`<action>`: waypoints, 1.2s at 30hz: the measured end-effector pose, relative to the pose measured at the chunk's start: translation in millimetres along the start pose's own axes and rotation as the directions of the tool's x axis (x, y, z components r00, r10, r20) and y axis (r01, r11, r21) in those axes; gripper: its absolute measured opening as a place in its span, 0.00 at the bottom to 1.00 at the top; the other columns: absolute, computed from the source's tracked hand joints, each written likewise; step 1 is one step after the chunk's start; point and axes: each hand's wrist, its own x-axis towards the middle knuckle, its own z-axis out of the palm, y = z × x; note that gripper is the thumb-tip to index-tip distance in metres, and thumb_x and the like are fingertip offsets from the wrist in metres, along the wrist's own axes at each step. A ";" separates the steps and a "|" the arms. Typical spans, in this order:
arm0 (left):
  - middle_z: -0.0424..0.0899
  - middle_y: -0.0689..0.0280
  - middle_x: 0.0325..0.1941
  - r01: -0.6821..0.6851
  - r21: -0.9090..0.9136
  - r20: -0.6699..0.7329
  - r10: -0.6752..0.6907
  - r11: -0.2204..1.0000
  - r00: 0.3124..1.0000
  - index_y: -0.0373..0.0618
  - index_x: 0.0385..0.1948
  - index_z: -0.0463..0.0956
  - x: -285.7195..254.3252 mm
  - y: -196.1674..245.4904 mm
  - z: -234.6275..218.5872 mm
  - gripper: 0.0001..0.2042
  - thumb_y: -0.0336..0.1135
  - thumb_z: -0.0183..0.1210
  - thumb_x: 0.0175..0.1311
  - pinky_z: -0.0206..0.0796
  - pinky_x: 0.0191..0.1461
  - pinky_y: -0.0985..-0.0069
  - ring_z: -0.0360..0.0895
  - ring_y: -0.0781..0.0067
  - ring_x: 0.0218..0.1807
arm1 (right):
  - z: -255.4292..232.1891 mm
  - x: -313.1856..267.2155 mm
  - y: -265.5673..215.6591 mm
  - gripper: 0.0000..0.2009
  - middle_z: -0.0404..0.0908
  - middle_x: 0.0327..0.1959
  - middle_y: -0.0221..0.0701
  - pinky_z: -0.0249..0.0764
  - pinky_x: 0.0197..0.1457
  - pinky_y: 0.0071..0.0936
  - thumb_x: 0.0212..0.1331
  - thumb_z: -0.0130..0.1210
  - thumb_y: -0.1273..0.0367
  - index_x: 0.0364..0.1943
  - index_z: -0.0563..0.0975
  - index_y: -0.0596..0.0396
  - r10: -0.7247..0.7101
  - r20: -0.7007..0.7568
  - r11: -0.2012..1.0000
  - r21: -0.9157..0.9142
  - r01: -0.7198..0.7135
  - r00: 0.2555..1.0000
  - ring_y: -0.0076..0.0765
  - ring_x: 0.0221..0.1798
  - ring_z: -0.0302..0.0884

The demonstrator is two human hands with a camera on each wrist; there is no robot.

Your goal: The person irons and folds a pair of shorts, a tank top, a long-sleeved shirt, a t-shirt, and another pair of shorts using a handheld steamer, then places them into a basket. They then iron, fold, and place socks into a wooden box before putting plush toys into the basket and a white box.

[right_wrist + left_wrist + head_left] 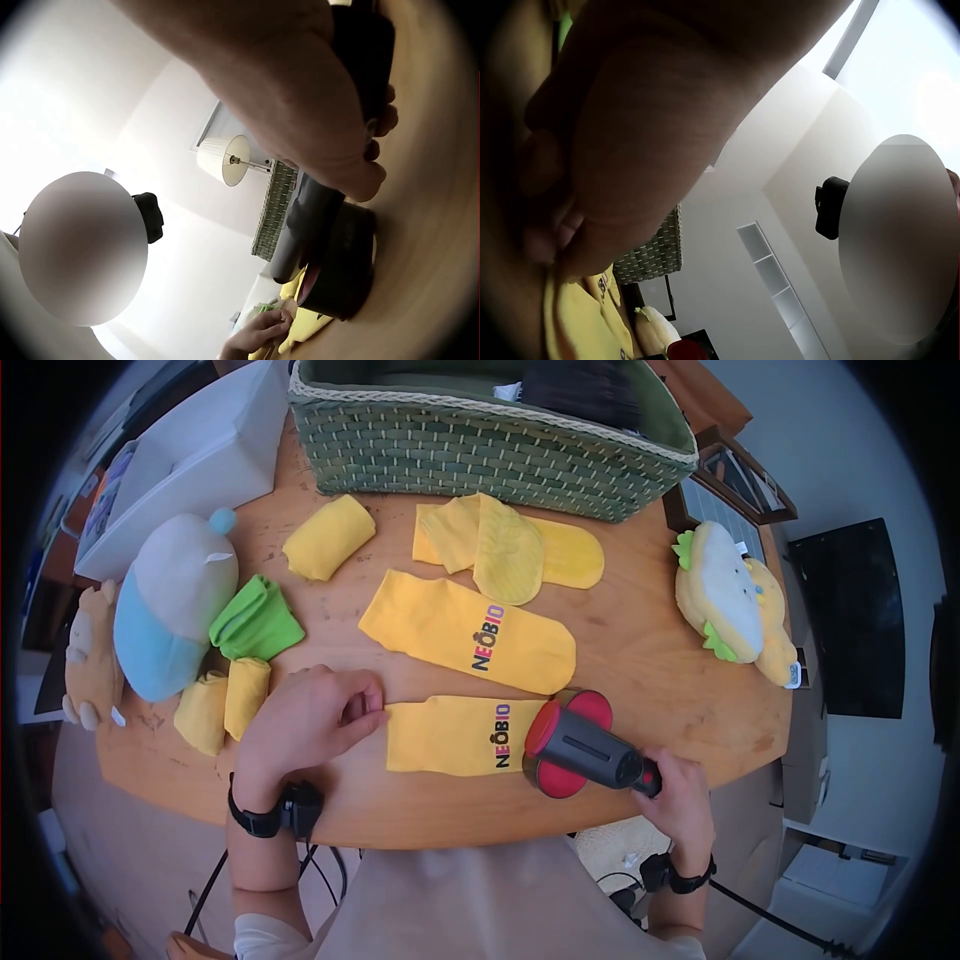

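Note:
A yellow sock (440, 736) with NEOBIO lettering lies flat at the table's near side. My left hand (312, 718) is at its cuff, fingers curled, thumb and fingertips pinching the edge; in the left wrist view the hand hides most of this yellow cloth (574, 319). My right hand (678, 792) grips the handle of a dark grey and red handheld appliance (590, 745). Its round head overlaps the toe of the sock, hiding it. A second NEOBIO sock (470, 630) lies just beyond. In the right wrist view the right hand (300, 112) wraps the appliance's handle.
Farther back lie another yellow pair (510, 550) and a rolled yellow bundle (330, 538). To the left are a green bundle (257, 620), smaller yellow bundles (247, 695) and plush toys (165, 610). A woven green basket (480, 450) stands behind; more plush (720, 595) sits right.

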 end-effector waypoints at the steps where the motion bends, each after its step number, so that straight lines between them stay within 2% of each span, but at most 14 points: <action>1: 0.81 0.64 0.20 0.006 0.001 0.000 -0.006 1.000 1.000 0.43 0.30 0.78 -0.4 0.2 -1.4 0.07 0.33 0.66 0.61 0.69 0.31 0.67 0.79 0.61 0.24 | 1.5 1.0 -2.2 0.23 0.82 0.30 0.42 0.77 0.38 0.39 0.39 0.69 0.76 0.44 0.76 0.54 -0.015 0.001 1.000 0.008 0.015 1.000 0.54 0.35 0.83; 5: 0.81 0.63 0.20 0.021 0.032 0.007 -0.021 0.999 1.000 0.44 0.30 0.78 0.1 0.8 -4.4 0.07 0.35 0.66 0.62 0.70 0.31 0.66 0.80 0.61 0.24 | 2.4 5.6 -11.3 0.22 0.82 0.30 0.42 0.77 0.39 0.40 0.39 0.69 0.76 0.44 0.76 0.55 -0.020 0.011 1.000 0.022 0.020 1.000 0.54 0.35 0.83; 7: 0.81 0.63 0.20 0.020 0.035 0.008 -0.020 0.999 1.000 0.43 0.30 0.78 -0.6 -1.6 -3.8 0.07 0.35 0.66 0.62 0.70 0.31 0.66 0.80 0.60 0.24 | 0.2 7.7 -13.1 0.22 0.83 0.29 0.39 0.77 0.35 0.43 0.44 0.72 0.72 0.45 0.76 0.51 -0.079 -0.003 0.997 -0.007 0.079 0.997 0.53 0.33 0.83; 9: 0.80 0.64 0.19 -0.043 0.064 -0.035 0.045 0.997 0.998 0.42 0.29 0.78 -0.6 -6.3 -1.1 0.07 0.34 0.65 0.62 0.68 0.29 0.69 0.78 0.65 0.22 | 1.3 8.4 -11.8 0.21 0.83 0.29 0.39 0.77 0.35 0.42 0.44 0.72 0.72 0.45 0.76 0.52 -0.094 -0.012 0.996 -0.006 0.094 0.995 0.53 0.33 0.83; 13: 0.80 0.64 0.19 -0.042 0.037 -0.026 0.043 0.998 0.999 0.43 0.30 0.79 -2.0 -4.0 -2.8 0.06 0.34 0.65 0.62 0.68 0.30 0.68 0.78 0.65 0.23 | 5.4 7.4 -15.6 0.21 0.82 0.29 0.38 0.77 0.35 0.41 0.43 0.72 0.71 0.43 0.77 0.52 -0.103 -0.032 0.995 -0.007 0.103 0.994 0.52 0.32 0.83; 15: 0.82 0.62 0.21 0.004 0.026 0.029 -0.005 1.000 1.000 0.45 0.30 0.80 -2.3 0.2 -6.0 0.07 0.36 0.64 0.63 0.70 0.34 0.63 0.81 0.57 0.27 | 10.2 8.3 -15.7 0.21 0.82 0.29 0.38 0.77 0.35 0.41 0.43 0.72 0.71 0.43 0.77 0.51 -0.122 -0.036 0.992 0.007 0.123 0.992 0.52 0.32 0.83; 17: 0.82 0.62 0.22 -0.003 0.048 0.014 0.002 0.999 1.000 0.44 0.30 0.80 -2.2 -1.2 -5.4 0.07 0.37 0.64 0.63 0.70 0.35 0.63 0.81 0.56 0.28 | 12.8 10.5 -18.8 0.20 0.83 0.29 0.38 0.77 0.34 0.40 0.44 0.72 0.71 0.43 0.77 0.51 -0.139 -0.043 0.990 0.023 0.140 0.989 0.51 0.32 0.83; 19: 0.83 0.62 0.22 -0.007 0.071 -0.001 0.007 0.997 1.000 0.44 0.30 0.80 -2.9 -1.9 -5.9 0.07 0.37 0.64 0.63 0.71 0.35 0.62 0.81 0.56 0.28 | 13.9 13.8 -24.7 0.21 0.83 0.28 0.38 0.78 0.36 0.36 0.37 0.69 0.76 0.41 0.78 0.55 -0.142 -0.059 0.989 0.032 0.144 0.988 0.48 0.31 0.84; 25: 0.84 0.61 0.24 0.021 0.094 -0.050 -0.017 0.995 0.999 0.44 0.30 0.80 -5.1 -6.9 -4.6 0.08 0.37 0.63 0.64 0.72 0.37 0.61 0.82 0.54 0.31 | 21.3 23.5 -43.2 0.20 0.84 0.29 0.38 0.78 0.36 0.36 0.39 0.71 0.75 0.41 0.78 0.53 -0.179 -0.049 0.982 0.054 0.182 0.983 0.48 0.32 0.84; 28: 0.82 0.62 0.22 0.003 0.162 -0.121 0.017 0.987 0.993 0.43 0.31 0.79 -6.5 -12.3 -2.7 0.08 0.37 0.64 0.64 0.70 0.31 0.66 0.82 0.60 0.27 | 24.1 29.1 -52.3 0.21 0.85 0.32 0.36 0.77 0.35 0.40 0.44 0.70 0.72 0.46 0.78 0.49 -0.186 -0.026 0.979 0.086 0.187 0.982 0.49 0.34 0.84; 31: 0.83 0.61 0.23 0.015 0.167 -0.130 0.007 0.986 0.991 0.43 0.32 0.80 -7.7 -12.6 -2.8 0.09 0.38 0.62 0.66 0.70 0.32 0.64 0.81 0.57 0.27 | 25.5 36.7 -61.9 0.21 0.85 0.32 0.36 0.77 0.35 0.40 0.45 0.70 0.72 0.46 0.78 0.49 -0.204 -0.010 0.973 0.111 0.203 0.979 0.48 0.34 0.85; 33: 0.83 0.57 0.24 0.075 0.279 -0.205 -0.018 0.957 0.979 0.42 0.32 0.80 -9.6 -11.8 -2.0 0.10 0.39 0.59 0.69 0.70 0.34 0.60 0.81 0.52 0.28 | 26.4 42.5 -69.9 0.21 0.85 0.32 0.35 0.77 0.34 0.39 0.45 0.70 0.71 0.46 0.78 0.49 -0.219 -0.014 0.968 0.118 0.219 0.976 0.47 0.33 0.85; 34: 0.83 0.57 0.24 0.076 0.279 -0.206 -0.017 0.957 0.978 0.42 0.32 0.80 -10.2 -11.3 -1.7 0.10 0.39 0.59 0.69 0.70 0.34 0.60 0.81 0.52 0.28 | 27.0 45.1 -74.0 0.20 0.85 0.31 0.34 0.77 0.34 0.38 0.45 0.70 0.71 0.46 0.78 0.48 -0.234 -0.018 0.964 0.125 0.235 0.972 0.46 0.33 0.85; 36: 0.82 0.51 0.26 0.147 0.270 -0.380 -0.034 0.952 0.924 0.41 0.32 0.80 -10.6 -9.6 -1.5 0.12 0.40 0.57 0.71 0.70 0.36 0.57 0.80 0.47 0.32 | 27.7 49.5 -82.4 0.20 0.85 0.31 0.36 0.77 0.34 0.37 0.44 0.70 0.72 0.45 0.78 0.50 -0.245 -0.015 0.962 0.120 0.245 0.969 0.47 0.33 0.85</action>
